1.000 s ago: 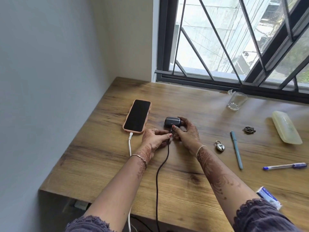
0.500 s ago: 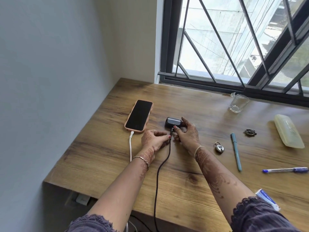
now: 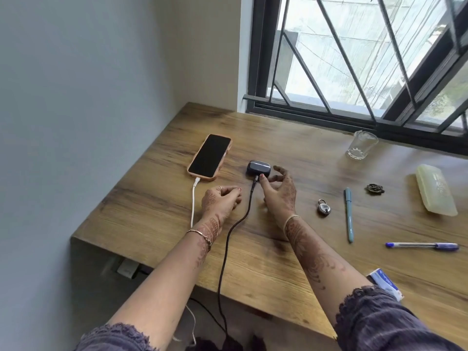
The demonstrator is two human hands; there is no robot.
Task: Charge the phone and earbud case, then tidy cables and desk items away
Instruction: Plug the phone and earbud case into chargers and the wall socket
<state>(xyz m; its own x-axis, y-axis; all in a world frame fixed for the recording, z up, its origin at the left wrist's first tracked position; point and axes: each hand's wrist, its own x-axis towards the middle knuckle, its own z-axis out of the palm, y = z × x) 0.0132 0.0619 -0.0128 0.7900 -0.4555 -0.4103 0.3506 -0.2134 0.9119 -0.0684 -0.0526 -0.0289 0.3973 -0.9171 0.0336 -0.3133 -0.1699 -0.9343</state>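
- Both hands have backed off since a moment ago: the left hand (image 3: 222, 201) has slid away from the plug, and the right hand (image 3: 278, 191) has let go of the earbud case (image 3: 258, 168).
- Left hand now sits on the desk (image 3: 157, 211) between the two cables, fingers loosely curled together, holding nothing.
- Right hand's fingers are spread apart and relaxed, just beside the case. The thumb tip is right next to the plug, and I honestly can't tell if it's touching.
- Earbud case lies flat on the desk, right of the phone (image 3: 209, 156), with the black cable (image 3: 238, 224) plugged into its near side and running off the front edge.
- Phone is face up with a dark screen, white cable (image 3: 193, 206) in its near end.
- Well off to the right: a padlock (image 3: 323, 206), teal pen (image 3: 348, 214), blue pen (image 3: 421, 245) and a glass (image 3: 362, 145) by the window.
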